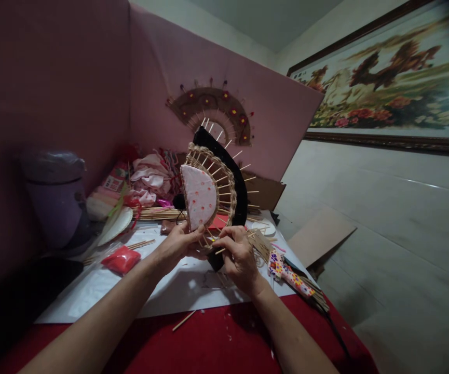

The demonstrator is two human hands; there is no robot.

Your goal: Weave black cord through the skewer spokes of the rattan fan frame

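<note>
A fan-shaped craft (200, 197) is held up above the table, turned on its side. It has a pale half-round centre with orange dots, braided cord rows, thin wooden sticks spreading outward and a black outer band (241, 195). My left hand (183, 240) grips its lower end near the pale centre, thumb in front. My right hand (239, 254) is closed at the lower sticks beside the black band, thumb and forefinger pinched around a stick. The fingertips partly cover what lies between them.
White paper (162, 296) lies on a red cloth (208, 343), with a loose stick (184, 320) in front. A red packet (121, 259) and purple bin (58, 208) stand left; flowered fabric (290, 272) lies right. Behind, a finished fan (204, 99) hangs on a pink board.
</note>
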